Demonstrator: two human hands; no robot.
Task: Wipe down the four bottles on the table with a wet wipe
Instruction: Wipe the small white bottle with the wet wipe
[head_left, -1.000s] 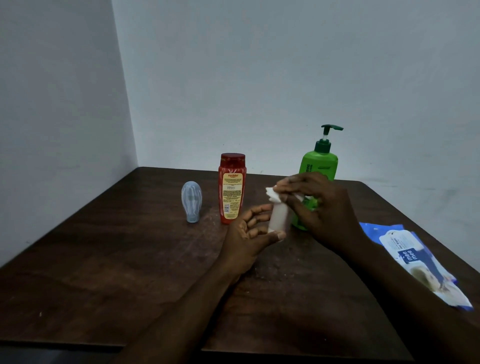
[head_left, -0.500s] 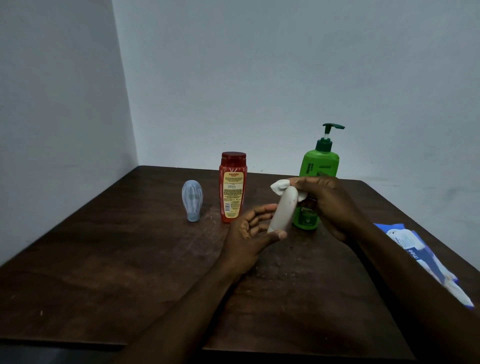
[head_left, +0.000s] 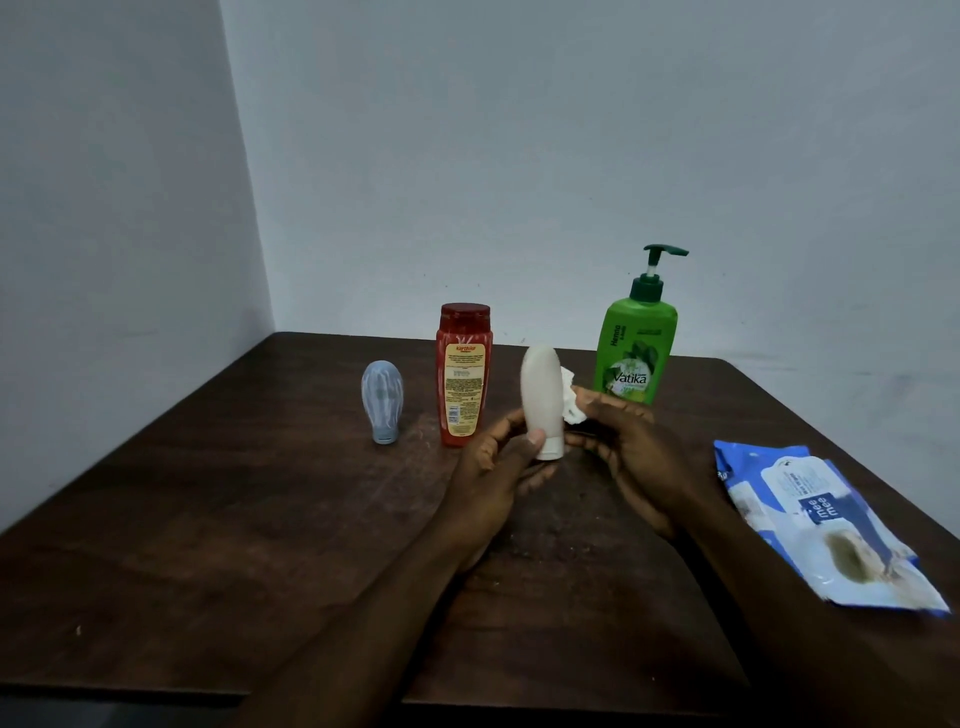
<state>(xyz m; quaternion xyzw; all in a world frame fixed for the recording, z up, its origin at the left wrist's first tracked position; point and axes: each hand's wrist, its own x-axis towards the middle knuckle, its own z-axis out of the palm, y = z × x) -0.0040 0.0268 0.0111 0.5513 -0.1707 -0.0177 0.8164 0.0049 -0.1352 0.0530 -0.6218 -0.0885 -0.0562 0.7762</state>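
Since the earlier frame, right hand (head_left: 631, 457) has dropped from the top of the white bottle (head_left: 541, 402) to its lower right side, and the bottle has gone from tilted to nearly upright. White bottle sits between both hands, above the table (head_left: 208, 519), cap end down, rounded end up, long axis close to vertical. Left hand (head_left: 498, 467) is partly closed on the lower bottle, thumb pressed on the front just above the cap, fingers curled behind. Right hand is partly closed, bunching the wet wipe (head_left: 571, 402) against the bottle's right side; fingertips near the cap. Green pump bottle (head_left: 635, 348) stands behind the right hand, red bottle (head_left: 464, 374) just left of the white one, blue-grey bottle (head_left: 382, 400) further left, cap down. Wipes pack (head_left: 815, 525) lies flat at the right, apart from the hands.
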